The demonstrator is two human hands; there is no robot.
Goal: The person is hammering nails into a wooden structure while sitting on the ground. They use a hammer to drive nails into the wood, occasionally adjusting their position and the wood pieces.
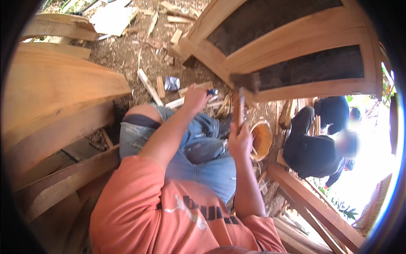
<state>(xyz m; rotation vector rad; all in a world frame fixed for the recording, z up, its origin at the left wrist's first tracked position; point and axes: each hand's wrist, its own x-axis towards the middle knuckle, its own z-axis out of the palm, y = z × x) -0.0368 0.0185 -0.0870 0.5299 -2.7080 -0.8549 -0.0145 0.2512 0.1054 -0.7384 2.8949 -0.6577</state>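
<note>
My right hand (pixel 240 139) is closed round the wooden handle of a hammer (pixel 239 106). The hammer stands upright in my grip, its dark, motion-blurred head (pixel 245 82) in front of the lower edge of a large wooden frame with dark panels (pixel 292 70). To the left, my left hand (pixel 196 98) is closed on a dark blue handle (pixel 212 92), whose end pokes out toward the hammer. Whatever else belongs to that handle is hidden behind the hand. Both hands are above my bent, jeans-clad legs.
A yellowish round container (pixel 263 139) stands beside my right forearm. Thick planks (pixel 63 84) fill the left side. Wood scraps (pixel 148 86) and a crumpled silvery packet (pixel 172 83) lie on the dirt ground. Another person (pixel 311 148) crouches at the right, past a wooden beam (pixel 317 207).
</note>
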